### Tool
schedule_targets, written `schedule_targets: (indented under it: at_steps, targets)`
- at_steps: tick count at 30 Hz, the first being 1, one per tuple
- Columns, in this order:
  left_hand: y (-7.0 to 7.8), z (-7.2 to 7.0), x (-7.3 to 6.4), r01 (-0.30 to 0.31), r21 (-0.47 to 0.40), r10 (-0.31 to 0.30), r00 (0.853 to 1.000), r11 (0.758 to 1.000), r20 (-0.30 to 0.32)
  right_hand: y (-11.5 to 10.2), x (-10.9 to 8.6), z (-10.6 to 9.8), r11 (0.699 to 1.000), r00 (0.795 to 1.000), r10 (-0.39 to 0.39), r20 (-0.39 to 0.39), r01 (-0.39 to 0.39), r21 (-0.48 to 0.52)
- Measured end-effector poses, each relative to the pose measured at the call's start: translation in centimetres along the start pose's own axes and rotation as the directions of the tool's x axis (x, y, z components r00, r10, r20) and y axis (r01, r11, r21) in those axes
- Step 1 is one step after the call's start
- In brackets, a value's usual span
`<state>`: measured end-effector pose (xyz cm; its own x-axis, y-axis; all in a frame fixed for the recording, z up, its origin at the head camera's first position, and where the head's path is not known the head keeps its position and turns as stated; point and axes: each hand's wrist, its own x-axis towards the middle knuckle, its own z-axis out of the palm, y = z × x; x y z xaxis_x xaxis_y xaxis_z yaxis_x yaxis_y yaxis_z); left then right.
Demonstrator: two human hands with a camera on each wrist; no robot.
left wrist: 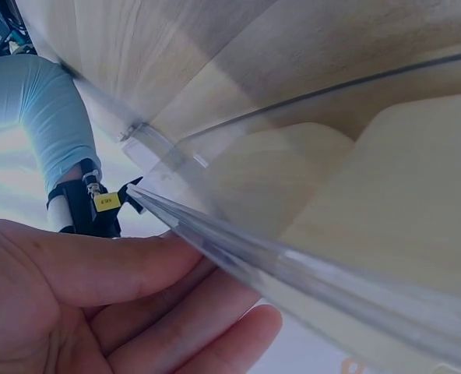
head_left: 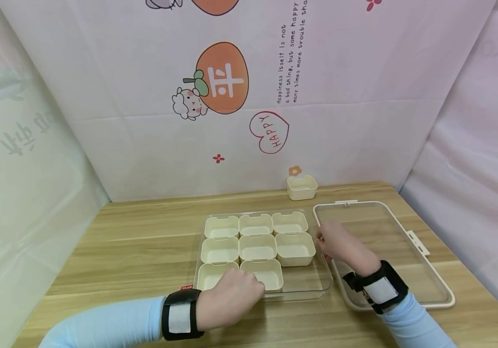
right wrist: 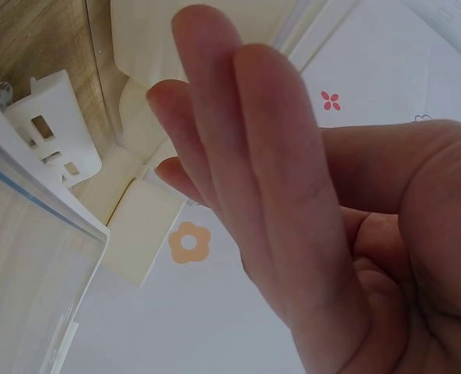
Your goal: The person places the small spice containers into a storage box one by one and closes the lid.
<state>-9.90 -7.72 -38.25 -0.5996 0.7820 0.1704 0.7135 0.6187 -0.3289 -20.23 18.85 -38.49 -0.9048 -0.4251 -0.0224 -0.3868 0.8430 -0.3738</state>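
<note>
A clear plastic box lies on the table, holding several cream-coloured cups in rows; its near right corner has no cup. My left hand is at the near wall, pinching the clear rim between thumb and fingers in the left wrist view. Beside the right wall is my right hand. Its fingers look nearly straight in the right wrist view, held together close to the box, with the thumb partly behind them. In the head view its fingertips are mostly hidden.
A clear lid with a white frame lies flat at the right, partly under my right forearm. One loose cream cup stands at the back edge against the printed cloth. Cloth also hangs along both sides of the wooden table.
</note>
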Motion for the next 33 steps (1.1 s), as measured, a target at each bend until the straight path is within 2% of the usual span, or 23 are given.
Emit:
schedule_targets:
  at_steps: [9,14,19,24,27,29,33]
  targets:
    - [0.0,0.1,0.3,-0.004,0.02,0.004,1.0,1.0,-0.023,0.1,-0.1,0.0,1.0,1.0,-0.004,-0.007,0.004,-0.004]
    - [-0.3,0.0,0.5,0.01,-0.031,-0.01,1.0,0.999,-0.013,0.0,-0.1,0.0,1.0,1.0,0.008,-0.004,-0.008,0.003]
    - [-0.6,-0.3,0.8,0.027,-0.124,-0.028,1.0,0.992,-0.01,-0.2,-0.2,0.0,1.0,1.0,0.023,0.008,-0.023,0.01]
    - [-0.9,-0.7,1.6,0.054,-0.167,-0.068,0.995,0.984,-0.078,-0.2,0.0,0.0,0.998,0.999,0.049,0.02,-0.049,0.024]
    - [-1.1,-1.0,2.1,0.07,-0.182,-0.096,0.986,0.981,-0.138,-0.1,0.0,0.0,0.998,0.999,0.048,0.02,-0.048,0.029]
    - [-1.3,-1.2,2.6,0.072,-0.191,-0.109,0.975,0.979,-0.194,-0.1,0.0,0.0,0.998,0.999,0.045,0.02,-0.046,0.032]
    - [-1.9,-1.5,3.6,0.067,-0.198,-0.129,0.94,0.978,-0.316,-0.2,0.0,-0.1,0.999,0.999,0.046,0.019,-0.047,0.028]
